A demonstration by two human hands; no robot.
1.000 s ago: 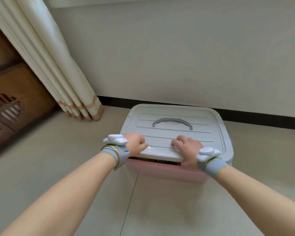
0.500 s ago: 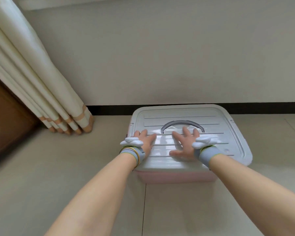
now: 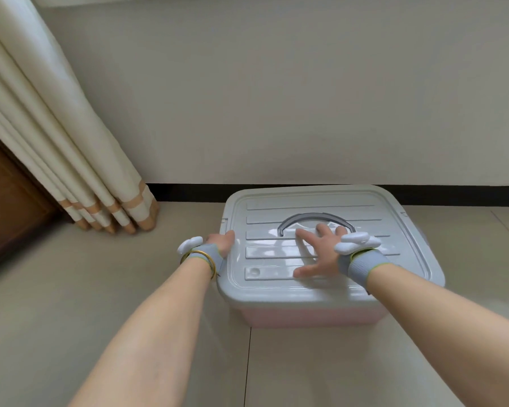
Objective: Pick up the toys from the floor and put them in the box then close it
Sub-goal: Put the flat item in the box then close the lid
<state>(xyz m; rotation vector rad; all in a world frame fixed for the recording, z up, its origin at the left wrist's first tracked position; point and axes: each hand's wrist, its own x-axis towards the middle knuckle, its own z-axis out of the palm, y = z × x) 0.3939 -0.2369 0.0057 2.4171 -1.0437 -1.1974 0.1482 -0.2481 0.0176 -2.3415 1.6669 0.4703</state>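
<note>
A pink storage box [image 3: 312,317] stands on the floor against the wall, covered by a pale grey lid [image 3: 394,230] with a dark grey handle [image 3: 315,216] lying flat. My right hand [image 3: 318,254] lies flat on the lid with its fingers spread, just below the handle. At the lid's left edge, my left hand [image 3: 222,242] has its fingers curled over the rim. No toys are visible; the box's inside is hidden by the lid.
A cream curtain [image 3: 71,160] with tan bands hangs to the floor at the left, beside a brown wooden panel [image 3: 9,201]. A white wall with a black skirting strip [image 3: 188,193] runs behind the box. Beige floor tiles [image 3: 71,289] surround it.
The lid's near edge has come down onto the box. My left hand slid from the lid's top to its left rim. My right hand stays flat on the lid.
</note>
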